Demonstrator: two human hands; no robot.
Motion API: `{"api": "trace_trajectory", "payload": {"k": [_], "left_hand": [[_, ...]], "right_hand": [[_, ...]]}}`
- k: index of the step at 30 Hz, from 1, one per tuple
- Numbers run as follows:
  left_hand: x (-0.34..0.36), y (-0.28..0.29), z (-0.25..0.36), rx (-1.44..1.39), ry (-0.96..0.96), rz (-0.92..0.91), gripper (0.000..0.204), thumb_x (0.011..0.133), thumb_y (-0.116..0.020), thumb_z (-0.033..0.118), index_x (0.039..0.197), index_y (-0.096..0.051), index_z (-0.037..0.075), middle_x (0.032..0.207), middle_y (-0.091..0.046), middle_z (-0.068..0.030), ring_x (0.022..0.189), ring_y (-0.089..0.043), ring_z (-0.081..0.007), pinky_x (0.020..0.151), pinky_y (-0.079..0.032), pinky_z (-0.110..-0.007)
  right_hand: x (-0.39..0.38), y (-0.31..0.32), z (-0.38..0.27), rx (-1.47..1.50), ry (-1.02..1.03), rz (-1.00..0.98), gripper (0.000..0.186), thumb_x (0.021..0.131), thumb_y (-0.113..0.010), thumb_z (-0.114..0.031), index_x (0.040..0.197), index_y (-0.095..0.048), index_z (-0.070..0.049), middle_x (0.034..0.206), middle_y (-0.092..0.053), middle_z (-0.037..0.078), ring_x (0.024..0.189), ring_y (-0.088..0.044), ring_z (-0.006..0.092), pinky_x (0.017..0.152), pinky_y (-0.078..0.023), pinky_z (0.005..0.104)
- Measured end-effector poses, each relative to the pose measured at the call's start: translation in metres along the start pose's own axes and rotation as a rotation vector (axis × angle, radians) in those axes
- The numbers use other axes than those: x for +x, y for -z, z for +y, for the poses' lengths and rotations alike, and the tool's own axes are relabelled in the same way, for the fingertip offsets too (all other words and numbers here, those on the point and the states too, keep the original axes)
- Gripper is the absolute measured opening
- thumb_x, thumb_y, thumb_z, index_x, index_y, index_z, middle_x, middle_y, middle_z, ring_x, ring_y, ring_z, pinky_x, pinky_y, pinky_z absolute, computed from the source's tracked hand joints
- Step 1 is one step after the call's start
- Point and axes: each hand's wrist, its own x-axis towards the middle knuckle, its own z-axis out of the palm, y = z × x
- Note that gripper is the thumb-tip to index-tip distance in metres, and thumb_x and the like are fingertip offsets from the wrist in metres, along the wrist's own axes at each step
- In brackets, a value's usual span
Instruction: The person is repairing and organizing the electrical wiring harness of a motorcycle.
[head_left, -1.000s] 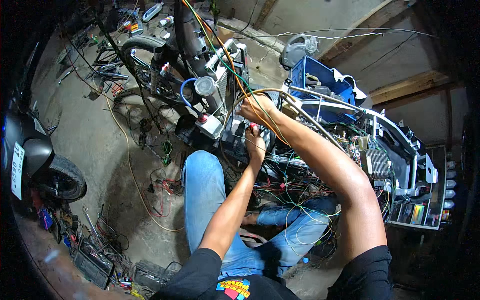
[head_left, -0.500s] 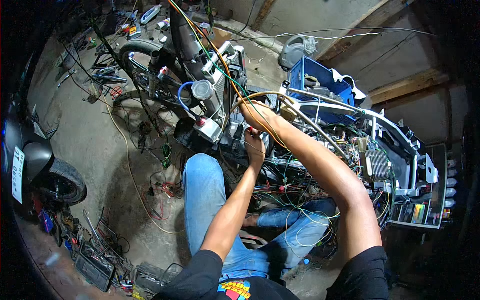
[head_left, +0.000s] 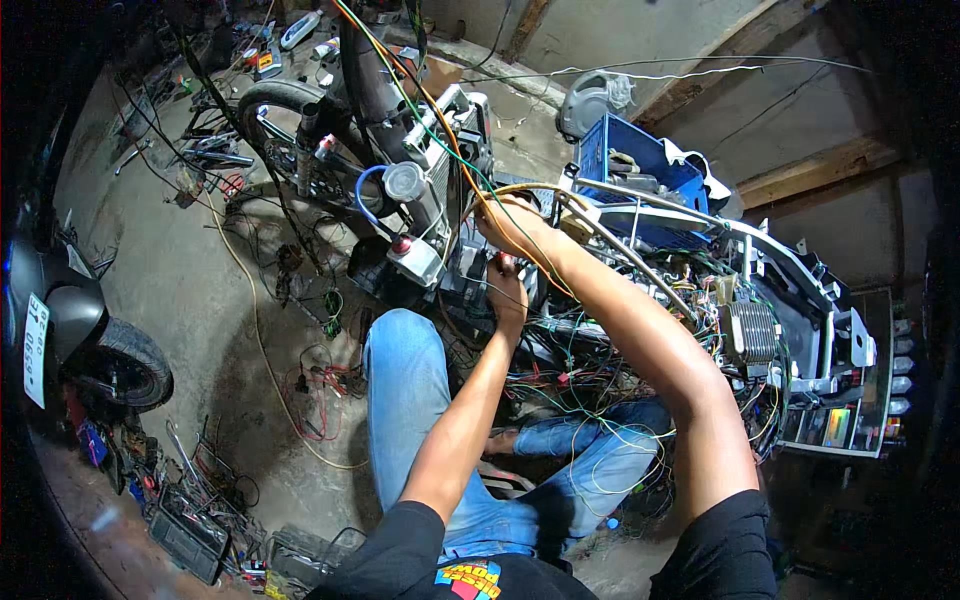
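A stripped motorcycle (head_left: 735, 240), its frame and wiring bare, lies across the space before me. My left hand (head_left: 508, 290) is closed at the engine area around a small red-ended thing (head_left: 505, 262), too hidden to name. Just above it, my right hand (head_left: 515, 222) reaches in among the parts under loose orange and green wires (head_left: 470, 170). Its fingertips are covered, so its grip does not show. Left of my hands are a white plastic reservoir with a red cap (head_left: 416, 262), a round clear-topped cup (head_left: 404, 181) with a blue hose (head_left: 364, 190), and a radiator (head_left: 440, 165).
A tangle of wires (head_left: 600, 380) hangs by my knees. Behind the frame stands a blue crate (head_left: 640, 165) beside a grey jug (head_left: 592, 100). Another motorcycle's wheel (head_left: 120, 365) is at far left, with a toolbox (head_left: 185, 540) and scattered tools below it.
Both hands stay at the same spot on the engine area. My left hand has turned slightly at the red-ended thing, and my right elbow has shifted a little.
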Motion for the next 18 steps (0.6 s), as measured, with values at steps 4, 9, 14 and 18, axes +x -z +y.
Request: {"api": "trace_trajectory", "payload": {"k": [4, 9, 14, 18], "left_hand": [[0.007, 0.013, 0.0, 0.212, -0.166, 0.099, 0.039, 0.097, -0.047, 0.032, 0.096, -0.052, -0.006, 0.085, -0.059, -0.0218, 0.074, -0.053, -0.0314, 0.07, -0.042, -0.041], [0.006, 0.007, 0.003, 0.337, -0.15, 0.093, 0.04, 0.097, -0.046, 0.032, 0.096, -0.052, -0.008, 0.089, -0.06, -0.0282, 0.077, -0.056, -0.0399, 0.071, -0.043, -0.044], [0.003, 0.01, 0.018, 0.244, -0.17, 0.068, 0.037, 0.098, -0.046, 0.03, 0.099, -0.051, -0.007, 0.086, -0.058, -0.0273, 0.075, -0.052, -0.0389, 0.071, -0.042, -0.043], [0.006, -0.002, 0.001, 0.222, -0.118, 0.053, 0.036, 0.097, -0.046, 0.03, 0.098, -0.051, -0.006, 0.086, -0.058, -0.0268, 0.075, -0.052, -0.0389, 0.071, -0.042, -0.043]], "right_hand": [[0.003, 0.017, -0.021, 0.027, -0.122, -0.064, 0.026, 0.086, -0.046, -0.019, 0.103, -0.059, -0.004, 0.103, -0.063, 0.022, 0.091, -0.063, 0.0368, 0.074, -0.051, 0.0459], [0.004, 0.018, -0.009, 0.153, -0.083, -0.09, 0.035, 0.093, -0.04, -0.024, 0.112, -0.051, 0.003, 0.108, -0.061, 0.024, 0.098, -0.06, 0.038, 0.082, -0.049, 0.0447], [0.005, 0.04, -0.018, -0.194, 0.023, -0.378, 0.029, 0.092, -0.042, -0.024, 0.112, -0.054, -0.006, 0.104, -0.063, 0.021, 0.1, -0.06, 0.0376, 0.083, -0.048, 0.0451], [0.005, 0.015, 0.009, 0.139, -0.096, -0.099, 0.029, 0.091, -0.042, -0.024, 0.106, -0.056, -0.005, 0.098, -0.065, 0.02, 0.089, -0.063, 0.0369, 0.075, -0.05, 0.0458]]}}
